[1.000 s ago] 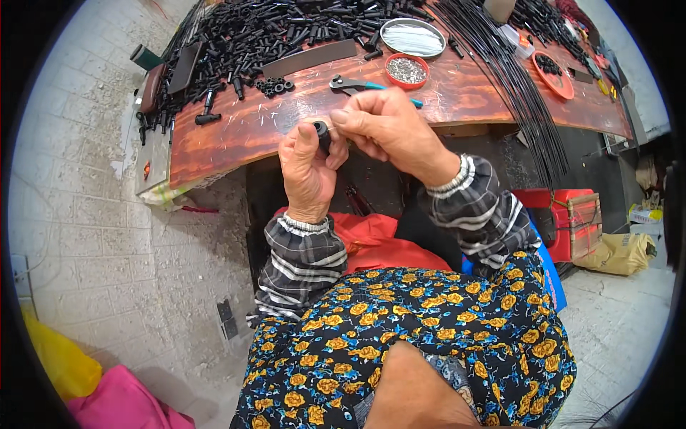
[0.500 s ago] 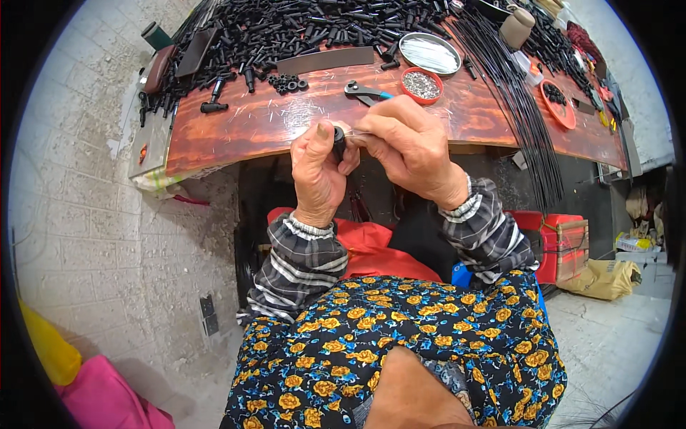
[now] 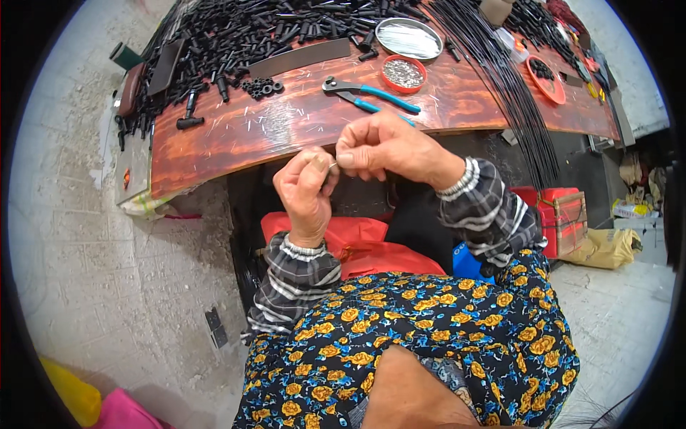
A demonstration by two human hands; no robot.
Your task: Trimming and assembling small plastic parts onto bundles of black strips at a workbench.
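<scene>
Above the table's near edge, my left hand (image 3: 306, 193) is closed on a black tubular part, of which only a dark sliver shows between the fingers. My right hand (image 3: 393, 151) meets it from the right, thumb and fingertips pinched on a thin metal pin (image 3: 333, 165). The pin spans the small gap between the two hands; its far end is hidden by the left fingers. Beyond the right hand, pliers (image 3: 379, 93) with teal handles lie on the reddish wooden table (image 3: 236, 143).
Black tubular fittings (image 3: 236, 43) heap along the back. Black rings (image 3: 261, 88) lie before a flat dark bar (image 3: 300, 57). A red dish (image 3: 404, 89) holds small metal bits; a round tray (image 3: 381, 44) holds thin pale sticks. Long black rods (image 3: 518, 107) overhang the front edge at right.
Both hands have come slightly lower and left in the picture. The left hand has turned, hiding the black part that stood upright in it. The pliers now show whole as the view shifted.
</scene>
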